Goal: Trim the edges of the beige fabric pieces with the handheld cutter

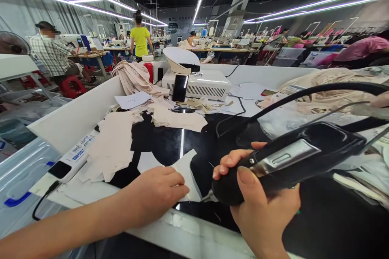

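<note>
My right hand (258,206) is wrapped round a black hand-held tool (291,158) with a silver plate and a thick black cable, its metal tip (209,197) down at the black table top (200,145). The tip touches the edge of a small white fabric piece (187,172). My left hand (154,194) lies on that piece with its fingers curled and pressed on the cloth, just left of the tool tip.
Stacks of beige cut fabric (112,145) and a paper slip (133,99) lie at the left. A white machine (197,83) with a phone (180,88) leaning on it stands behind. A white device (73,162) with a cable sits at the near left. People work at tables beyond.
</note>
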`<state>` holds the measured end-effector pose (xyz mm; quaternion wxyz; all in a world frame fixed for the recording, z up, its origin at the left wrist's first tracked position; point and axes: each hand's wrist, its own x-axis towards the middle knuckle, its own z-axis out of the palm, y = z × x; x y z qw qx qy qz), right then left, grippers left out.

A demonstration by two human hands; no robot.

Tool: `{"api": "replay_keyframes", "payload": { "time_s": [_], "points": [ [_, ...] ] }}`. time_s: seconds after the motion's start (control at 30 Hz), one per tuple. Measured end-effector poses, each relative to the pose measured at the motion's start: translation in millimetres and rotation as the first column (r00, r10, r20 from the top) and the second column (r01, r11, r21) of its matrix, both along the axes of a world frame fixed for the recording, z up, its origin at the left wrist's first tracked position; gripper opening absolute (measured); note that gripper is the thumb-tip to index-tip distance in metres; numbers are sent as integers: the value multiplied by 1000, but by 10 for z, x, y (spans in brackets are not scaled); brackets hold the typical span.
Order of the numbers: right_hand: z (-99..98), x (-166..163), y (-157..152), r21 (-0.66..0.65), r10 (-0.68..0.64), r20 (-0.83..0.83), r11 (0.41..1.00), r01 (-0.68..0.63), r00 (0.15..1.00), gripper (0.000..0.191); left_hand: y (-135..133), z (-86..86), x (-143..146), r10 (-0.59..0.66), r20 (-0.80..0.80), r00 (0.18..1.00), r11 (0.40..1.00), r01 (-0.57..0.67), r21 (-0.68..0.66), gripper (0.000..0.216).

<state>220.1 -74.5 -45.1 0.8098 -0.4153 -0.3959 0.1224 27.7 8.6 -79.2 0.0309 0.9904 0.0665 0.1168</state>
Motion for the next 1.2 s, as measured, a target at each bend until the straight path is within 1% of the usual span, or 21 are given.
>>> {"api": "replay_keyframes", "payload": {
  "time_s": [0.07, 0.1, 0.2, 0.3, 0.4, 0.5, 0.67, 0.87, 1.2],
  "points": [
    [-17, -6, 2, 1, -2, -4, 1000, 2, 1000, 43, -28, -21, 70, -111, 35, 993, 993, 110, 33, 20],
    [-23, -6, 3, 3, -6, -6, 1000, 6, 1000, 43, -40, -35, 110, -145, 47, 988, 988, 143, 58, 20],
    [-39, 1, 11, 14, -14, -3, 1000, 14, 1000, 42, -54, -105, 228, -197, 79, 977, 975, 187, 119, 29],
    [-50, 5, 19, 8, -7, -3, 1000, 7, 1000, 42, -30, -189, 310, -223, 96, 970, 970, 211, 124, 34],
    [-56, -1, 21, 13, 4, -11, 1000, -4, 1000, 44, 17, -244, 330, -231, 101, 968, 970, 221, 100, 32],
    [-63, -1, 11, 15, 9, -4, 1000, -9, 1000, 44, 65, -261, 302, -239, 115, 964, 970, 233, 66, 27],
    [-69, 22, -9, 6, 17, 3, 1000, -17, 1000, 41, 125, -282, 244, -236, 181, 955, 972, 235, 30, 26],
    [-24, 7, -3, 23, 16, -4, 1000, -16, 1000, 44, 147, -329, 225, -230, 301, 926, 970, 241, -2, 24],
    [8, -17, -21, 19, 33, -24, 999, -32, 999, 41, 135, -306, 206, -199, 298, 934, 974, 222, -47, 21]
  ]
}}
